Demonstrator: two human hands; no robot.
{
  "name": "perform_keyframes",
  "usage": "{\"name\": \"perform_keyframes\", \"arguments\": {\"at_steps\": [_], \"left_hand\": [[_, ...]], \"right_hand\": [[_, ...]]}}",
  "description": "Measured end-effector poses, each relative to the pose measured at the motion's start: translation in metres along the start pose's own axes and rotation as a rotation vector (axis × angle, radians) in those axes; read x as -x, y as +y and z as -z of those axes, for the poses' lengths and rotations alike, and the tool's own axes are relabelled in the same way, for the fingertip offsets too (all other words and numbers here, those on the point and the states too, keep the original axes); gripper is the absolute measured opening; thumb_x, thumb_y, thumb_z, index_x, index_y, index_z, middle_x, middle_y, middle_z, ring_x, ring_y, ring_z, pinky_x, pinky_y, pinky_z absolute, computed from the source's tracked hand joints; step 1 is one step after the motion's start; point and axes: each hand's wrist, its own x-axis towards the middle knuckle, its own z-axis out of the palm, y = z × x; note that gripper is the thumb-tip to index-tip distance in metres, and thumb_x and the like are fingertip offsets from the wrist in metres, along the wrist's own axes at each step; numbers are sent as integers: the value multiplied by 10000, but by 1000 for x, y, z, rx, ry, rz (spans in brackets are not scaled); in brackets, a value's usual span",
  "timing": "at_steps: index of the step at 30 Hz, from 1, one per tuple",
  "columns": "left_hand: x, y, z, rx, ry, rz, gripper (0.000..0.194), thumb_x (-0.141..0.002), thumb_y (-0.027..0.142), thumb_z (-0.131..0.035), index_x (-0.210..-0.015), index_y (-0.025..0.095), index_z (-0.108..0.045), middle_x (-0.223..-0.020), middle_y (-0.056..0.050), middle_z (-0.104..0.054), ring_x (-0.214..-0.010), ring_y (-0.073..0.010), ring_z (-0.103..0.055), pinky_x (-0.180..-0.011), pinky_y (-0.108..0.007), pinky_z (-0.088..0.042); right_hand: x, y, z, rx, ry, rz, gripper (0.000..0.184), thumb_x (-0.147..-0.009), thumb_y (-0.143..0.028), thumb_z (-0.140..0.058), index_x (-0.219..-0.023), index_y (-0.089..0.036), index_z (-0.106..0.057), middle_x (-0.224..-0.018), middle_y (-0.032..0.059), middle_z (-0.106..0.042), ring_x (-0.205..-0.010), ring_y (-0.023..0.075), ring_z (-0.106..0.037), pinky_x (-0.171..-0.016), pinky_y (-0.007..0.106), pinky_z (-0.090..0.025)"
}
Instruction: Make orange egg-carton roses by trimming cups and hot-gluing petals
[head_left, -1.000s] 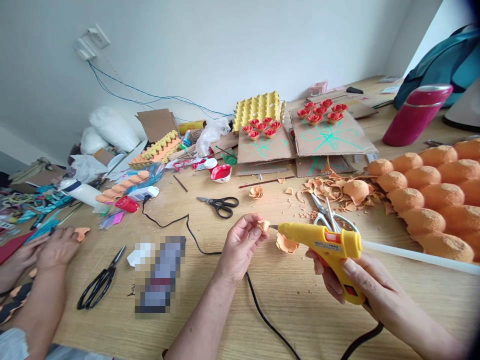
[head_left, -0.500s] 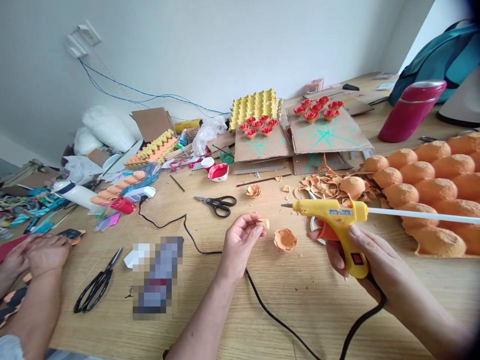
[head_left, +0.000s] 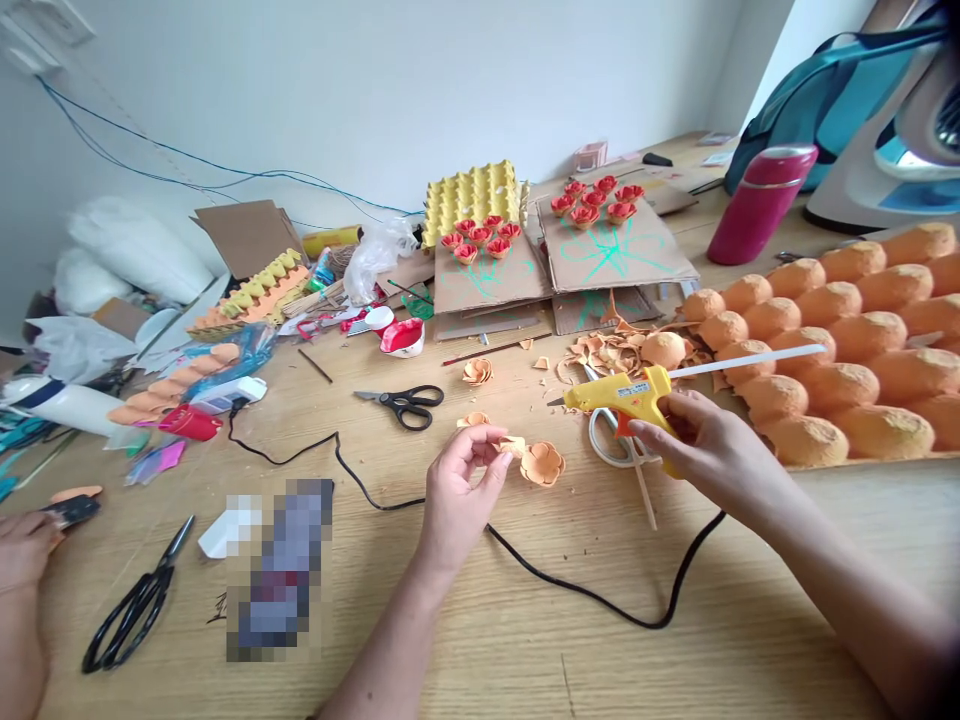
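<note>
My left hand [head_left: 459,490] pinches a small piece of orange egg carton [head_left: 512,446] between thumb and fingers. Just right of it, an orange petal-edged carton cup [head_left: 543,465] rests on the table. Behind my fingertips lies another orange carton piece [head_left: 474,420], partly hidden, and farther back a layered carton flower [head_left: 478,372]. My right hand [head_left: 709,450] is closed around a yellow hot glue gun [head_left: 619,393]. Its nozzle points left, and a white glue stick [head_left: 750,360] sticks out of its back. White-handled scissors [head_left: 611,445] lie beneath the gun.
Black-handled scissors [head_left: 409,405] lie in the middle, larger black scissors [head_left: 139,610] at left. A black cord [head_left: 600,598] crosses the table. Orange egg trays [head_left: 840,375] stand at right, red flowers on cardboard [head_left: 495,280] at the back. Another person's hand [head_left: 22,550] is at left.
The view has swung right. My right hand has moved the glue gun back toward the carton scraps and tilted its rear upward. My left hand, still pinching the piece, is closer to the cup.
</note>
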Motion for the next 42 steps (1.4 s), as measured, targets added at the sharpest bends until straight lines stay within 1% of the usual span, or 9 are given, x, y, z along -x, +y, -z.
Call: {"name": "perform_keyframes", "arguments": {"at_steps": [3,10,19,23,26,28,30,34,42], "left_hand": [[0,0,1,-78,-12,-63,142,-867,206,-676,-1008,185,-682,-966,-55,-687,-847,-153,-649,-802,-258,-528],[4,4,-4,-285,-30,-254,190,-869,130,-646,-1038,201,-698,-923,-40,-656,-737,-136,-585,-765,-269,-496],[9,4,-10,-413,-57,-370,174,-890,116,-615,-1026,207,-675,-968,-56,-673,-764,-148,-607,-779,-283,-508],[11,7,-11,-415,-62,-421,189,-886,96,-607,-1026,205,-672,-960,-55,-675,-762,-148,-615,-779,-279,-516],[12,9,-13,-457,-65,-452,217,-890,95,-599,-1059,213,-666,-977,-61,-674,-804,-161,-632,-800,-295,-528],[14,9,-14,-479,-74,-474,235,-897,99,-589,-1084,220,-663,-982,-66,-672,-847,-177,-646,-810,-308,-535],[15,10,-15,-492,-86,-502,252,-896,97,-587,-1105,219,-658,-990,-75,-677,-895,-194,-657,-823,-320,-539],[19,14,-17,-533,-127,-540,286,-906,100,-585,-1159,229,-619,-1020,-83,-700,-942,-211,-668,-845,-343,-538],[23,17,-21,-591,-147,-607,213,-916,105,-602,-1087,227,-564,-980,-60,-730,-899,-201,-666,-833,-341,-492]], "right_hand": [[-1,1,-3,120,-54,11,468,-828,-616,-568,-599,-228,-437,-564,-31,-434,-512,133,-419,-492,268,-318],[-2,4,-7,157,-12,-113,489,-780,-724,-580,-782,-237,-542,-611,20,-629,-515,188,-535,-482,293,-353],[1,19,-15,313,44,73,480,-915,-676,-407,-783,-226,-511,-817,81,-597,-721,237,-590,-654,356,-443],[4,22,-15,427,56,109,403,-946,-583,-436,-816,-216,-541,-862,87,-624,-755,248,-610,-649,357,-436],[7,14,-12,494,154,176,312,-928,-517,-527,-855,-216,-561,-892,88,-636,-789,256,-613,-646,351,-438],[12,3,-11,443,183,258,216,-929,-430,-572,-904,-215,-573,-899,80,-634,-800,246,-614,-653,344,-451],[18,-10,-14,262,84,396,88,-963,-294,-542,-942,-217,-579,-850,52,-624,-760,206,-608,-663,326,-475],[33,-31,-27,-37,-137,629,230,-991,-161,-497,-1199,-238,-560,-996,74,-660,-860,188,-642,-739,317,-539],[38,-37,-34,-101,-168,627,204,-964,-169,-586,-1162,-218,-598,-1000,82,-652,-849,181,-643,-747,312,-565]]}}
